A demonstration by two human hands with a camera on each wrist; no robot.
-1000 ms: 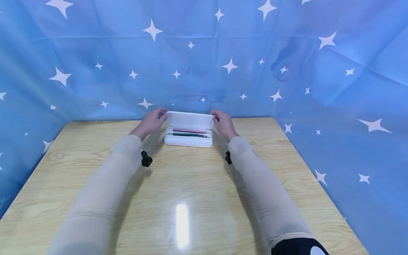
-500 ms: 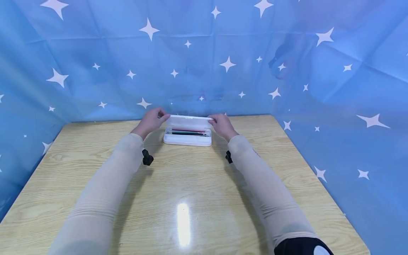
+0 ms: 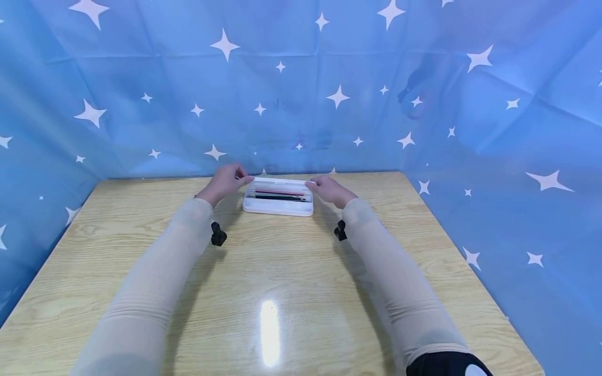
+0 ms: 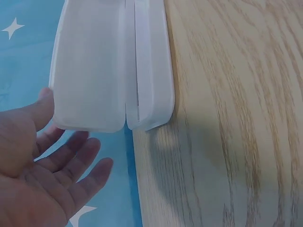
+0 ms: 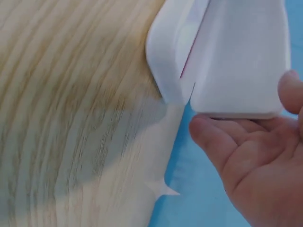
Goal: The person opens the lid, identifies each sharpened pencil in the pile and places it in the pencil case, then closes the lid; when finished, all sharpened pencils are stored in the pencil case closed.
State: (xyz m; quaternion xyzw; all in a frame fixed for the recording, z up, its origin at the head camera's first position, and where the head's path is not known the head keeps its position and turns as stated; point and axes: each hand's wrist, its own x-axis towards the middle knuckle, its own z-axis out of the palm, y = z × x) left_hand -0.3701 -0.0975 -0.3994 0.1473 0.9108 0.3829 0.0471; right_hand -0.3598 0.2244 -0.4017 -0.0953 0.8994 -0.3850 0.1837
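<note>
A white pencil case (image 3: pixel 277 208) lies at the table's far edge with its lid (image 3: pixel 281 183) raised and leaning forward over the base. Inside, several pencils (image 3: pixel 277 197), reddish and dark ones, lie lengthwise. My left hand (image 3: pixel 226 183) holds the lid's left corner; in the left wrist view its thumb (image 4: pixel 46 101) is on the lid's edge and the other fingers spread behind and below. On the opposite corner, my right hand (image 3: pixel 331 191) grips the lid, thumb (image 5: pixel 289 90) at the rim and fingers behind it. The fingers behind the lid are partly hidden.
The wooden table (image 3: pixel 263 271) reaches back to a blue curtain (image 3: pixel 301 115) with white stars, which hangs right behind the case. Black wrist mounts (image 3: pixel 218 234) sit under both forearms.
The lid has swung forward and down from nearly upright, both hands moving with it at its corners. The base and pencils have stayed in place.
</note>
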